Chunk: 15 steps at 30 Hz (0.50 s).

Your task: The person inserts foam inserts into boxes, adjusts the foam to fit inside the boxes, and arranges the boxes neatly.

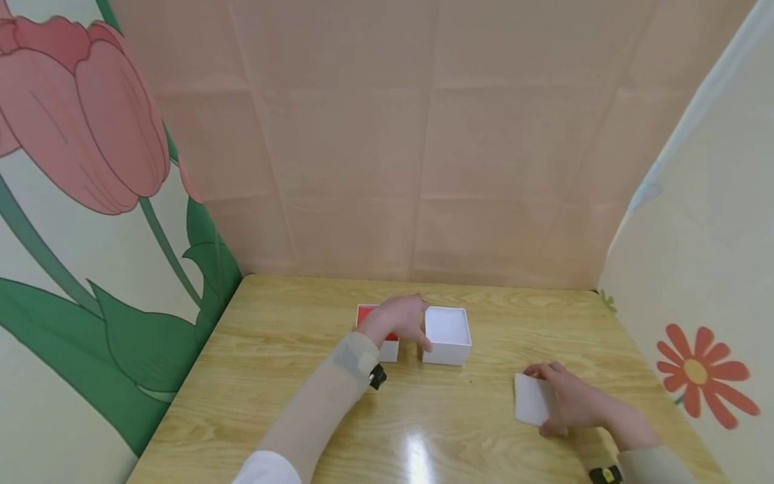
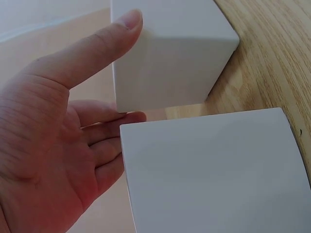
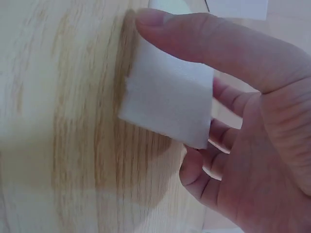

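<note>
An open-topped white box (image 1: 446,355) stands near the back middle of the table. My left hand (image 1: 402,319) is at its left side, thumb along one face in the left wrist view and fingers around the far edge. Left of it stands a second white box with a red inside (image 1: 365,313), partly hidden by that hand; its plain white side (image 2: 214,170) shows in the left wrist view. Toward the right front, my right hand (image 1: 574,400) holds a flat white square piece (image 1: 529,400) between thumb and fingers; a shadow beneath it falls on the wood (image 3: 165,94).
The wood-grain table (image 1: 459,430) ends at a plain pinkish cloth (image 1: 423,168) behind. A tulip-printed panel (image 1: 91,134) borders the left side. On the right stands a pale panel with a red flower (image 1: 701,373).
</note>
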Each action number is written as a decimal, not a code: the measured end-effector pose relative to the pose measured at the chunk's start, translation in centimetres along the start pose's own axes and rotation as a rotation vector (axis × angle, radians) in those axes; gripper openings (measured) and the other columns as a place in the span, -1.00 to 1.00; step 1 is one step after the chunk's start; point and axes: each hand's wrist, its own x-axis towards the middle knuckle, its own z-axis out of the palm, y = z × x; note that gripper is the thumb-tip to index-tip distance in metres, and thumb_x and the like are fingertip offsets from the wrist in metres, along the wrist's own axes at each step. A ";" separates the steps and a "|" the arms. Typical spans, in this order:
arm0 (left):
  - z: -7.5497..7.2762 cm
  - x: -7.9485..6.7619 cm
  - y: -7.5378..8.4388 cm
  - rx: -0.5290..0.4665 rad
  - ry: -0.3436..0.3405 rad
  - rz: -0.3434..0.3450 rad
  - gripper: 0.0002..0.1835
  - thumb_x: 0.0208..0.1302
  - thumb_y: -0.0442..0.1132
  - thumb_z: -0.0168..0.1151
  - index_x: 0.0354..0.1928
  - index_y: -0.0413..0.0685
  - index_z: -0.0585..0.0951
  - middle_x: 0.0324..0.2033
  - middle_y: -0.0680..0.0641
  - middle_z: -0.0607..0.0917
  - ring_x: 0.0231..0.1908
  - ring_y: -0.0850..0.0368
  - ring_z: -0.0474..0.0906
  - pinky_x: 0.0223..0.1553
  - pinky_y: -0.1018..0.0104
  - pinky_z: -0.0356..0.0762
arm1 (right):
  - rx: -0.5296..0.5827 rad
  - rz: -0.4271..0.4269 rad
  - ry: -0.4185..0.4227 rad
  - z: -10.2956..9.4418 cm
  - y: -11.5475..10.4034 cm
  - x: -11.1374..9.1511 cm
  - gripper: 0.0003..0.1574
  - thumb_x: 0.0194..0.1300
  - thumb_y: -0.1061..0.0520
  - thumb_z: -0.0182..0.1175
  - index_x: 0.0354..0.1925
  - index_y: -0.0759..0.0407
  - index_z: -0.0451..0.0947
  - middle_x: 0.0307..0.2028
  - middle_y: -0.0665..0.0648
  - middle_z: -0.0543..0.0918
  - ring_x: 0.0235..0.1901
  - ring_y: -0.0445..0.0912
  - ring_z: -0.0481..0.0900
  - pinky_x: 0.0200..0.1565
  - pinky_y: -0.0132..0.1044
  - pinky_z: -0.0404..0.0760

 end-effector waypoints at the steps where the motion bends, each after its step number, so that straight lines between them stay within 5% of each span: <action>1: 0.0 0.0 0.0 0.000 0.000 -0.002 0.04 0.07 0.28 0.66 0.56 0.07 0.47 0.48 -0.03 0.48 0.16 0.06 0.56 0.30 0.06 0.56 | 0.012 0.001 -0.011 0.0 0.0 0.0 0.24 -0.34 -0.05 0.81 0.30 0.16 0.45 0.14 0.23 0.50 0.08 0.10 0.52 -0.06 -0.20 0.55; 6: -0.1 0.2 0.0 0.001 -0.003 -0.011 0.05 0.06 0.29 0.66 0.56 0.08 0.47 0.45 -0.02 0.50 0.14 0.07 0.56 0.28 0.06 0.57 | 0.051 0.034 -0.054 -0.3 0.2 0.3 0.29 -0.29 -0.07 0.81 0.36 0.25 0.43 0.11 0.23 0.45 -0.01 0.05 0.49 -0.09 -0.24 0.55; 15: -0.5 0.5 0.3 0.011 -0.010 -0.025 0.07 0.07 0.29 0.66 0.58 0.06 0.44 0.53 -0.05 0.43 0.32 0.01 0.51 0.38 0.04 0.49 | 0.057 0.108 -0.035 -0.5 0.2 1.0 0.55 -0.47 -0.04 0.87 0.46 0.26 0.32 0.20 0.41 0.38 0.02 0.16 0.53 -0.01 0.14 0.60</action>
